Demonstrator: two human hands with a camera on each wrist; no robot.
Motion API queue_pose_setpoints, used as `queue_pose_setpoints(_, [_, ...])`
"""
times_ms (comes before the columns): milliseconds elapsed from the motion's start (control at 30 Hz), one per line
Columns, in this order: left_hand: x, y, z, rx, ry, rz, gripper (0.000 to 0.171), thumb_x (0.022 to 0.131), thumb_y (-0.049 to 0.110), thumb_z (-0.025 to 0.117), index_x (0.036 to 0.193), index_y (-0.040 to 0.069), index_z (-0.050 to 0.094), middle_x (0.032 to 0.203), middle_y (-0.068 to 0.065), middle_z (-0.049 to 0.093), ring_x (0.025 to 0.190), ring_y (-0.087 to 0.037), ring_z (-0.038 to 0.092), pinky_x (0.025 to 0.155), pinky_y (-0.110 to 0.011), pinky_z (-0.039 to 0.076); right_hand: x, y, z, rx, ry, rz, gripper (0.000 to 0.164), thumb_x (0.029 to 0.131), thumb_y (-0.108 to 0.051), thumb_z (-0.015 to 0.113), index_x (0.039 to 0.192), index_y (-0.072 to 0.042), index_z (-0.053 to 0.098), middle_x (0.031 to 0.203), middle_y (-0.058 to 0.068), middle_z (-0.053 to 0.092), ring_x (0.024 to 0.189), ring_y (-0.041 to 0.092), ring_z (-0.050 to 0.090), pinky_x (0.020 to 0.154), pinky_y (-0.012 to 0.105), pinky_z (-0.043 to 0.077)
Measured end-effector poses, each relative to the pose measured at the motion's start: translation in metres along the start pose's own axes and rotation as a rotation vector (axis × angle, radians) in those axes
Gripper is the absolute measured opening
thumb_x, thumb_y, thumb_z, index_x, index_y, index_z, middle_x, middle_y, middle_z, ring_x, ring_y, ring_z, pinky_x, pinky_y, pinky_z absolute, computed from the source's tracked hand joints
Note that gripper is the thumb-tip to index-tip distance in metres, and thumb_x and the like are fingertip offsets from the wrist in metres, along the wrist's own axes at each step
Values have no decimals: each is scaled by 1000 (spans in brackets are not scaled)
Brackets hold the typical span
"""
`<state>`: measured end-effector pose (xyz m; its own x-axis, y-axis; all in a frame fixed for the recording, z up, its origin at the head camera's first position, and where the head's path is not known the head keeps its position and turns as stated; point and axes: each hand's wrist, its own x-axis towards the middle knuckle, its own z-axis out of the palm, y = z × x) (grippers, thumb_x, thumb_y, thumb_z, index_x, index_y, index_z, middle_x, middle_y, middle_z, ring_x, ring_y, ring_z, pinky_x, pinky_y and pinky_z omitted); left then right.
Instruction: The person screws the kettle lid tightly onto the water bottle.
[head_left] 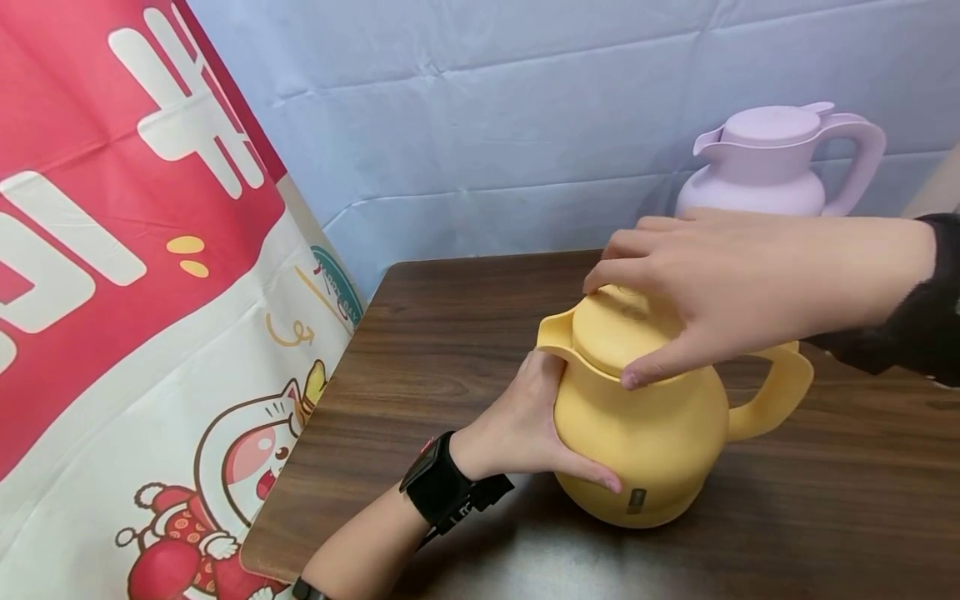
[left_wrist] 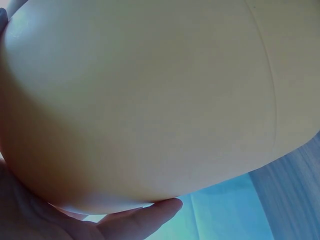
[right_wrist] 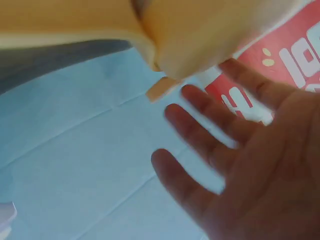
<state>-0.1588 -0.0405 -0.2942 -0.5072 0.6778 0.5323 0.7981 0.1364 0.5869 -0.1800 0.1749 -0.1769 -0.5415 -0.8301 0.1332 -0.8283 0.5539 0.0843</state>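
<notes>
A yellow jug (head_left: 637, 433) with a spout, a side handle and a round lid (head_left: 622, 329) stands upright on the wooden table. Its smooth body fills most of the left wrist view. My left hand (head_left: 528, 425) grips the body below the spout, thumb across the front and fingers round the far side. Over the top, my right hand (head_left: 697, 275) spans the lid, with the thumb at the near rim and the index finger at the far edge. In the right wrist view the other fingers (right_wrist: 195, 130) spread out beside the lid.
Behind my right hand stands a lilac jug (head_left: 772, 171) of similar shape, its lower part hidden. A pale blue cloth (head_left: 480, 125) hangs behind the table (head_left: 442, 333). Along the left side hangs a red and white printed cloth (head_left: 172, 367).
</notes>
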Motion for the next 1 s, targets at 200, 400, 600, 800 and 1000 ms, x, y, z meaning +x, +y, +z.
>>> queue_pose_setpoints(200, [-2,1,-1,21,-2,-29,113,42,23,98,133,7,32,126,0,42,117,-6,40,100,-26,35,-1,3,-6,155,-230,22,77,75,-50,74,143,-32,40,145,-15,34,133,13,35,105,41,33])
queue_pose_setpoints(400, [-2,0,-1,2,7,-22,113,42,21,97,134,14,32,126,7,41,117,-4,40,99,-26,36,1,6,-6,162,-207,-5,71,78,-58,69,140,-32,45,137,-14,45,128,13,40,102,41,37])
queue_pose_setpoints(600, [-1,-1,-1,-6,9,-10,112,42,23,97,134,16,33,125,9,41,116,-4,40,98,-26,37,1,4,-4,96,-124,17,79,75,-78,52,133,-25,55,127,-16,53,118,9,49,96,38,42])
queue_pose_setpoints(800, [-2,0,0,19,8,-19,111,42,25,97,133,10,35,125,5,42,116,-5,40,99,-25,36,1,-5,0,14,-31,83,79,71,-85,44,119,-24,63,101,-15,58,88,3,56,79,34,48])
queue_pose_setpoints(1000, [-2,0,0,31,1,-25,112,42,25,98,132,7,34,125,1,42,116,-6,39,99,-25,36,-2,-8,1,-30,-26,107,81,73,-85,39,120,-22,61,99,-12,57,87,6,55,79,36,47])
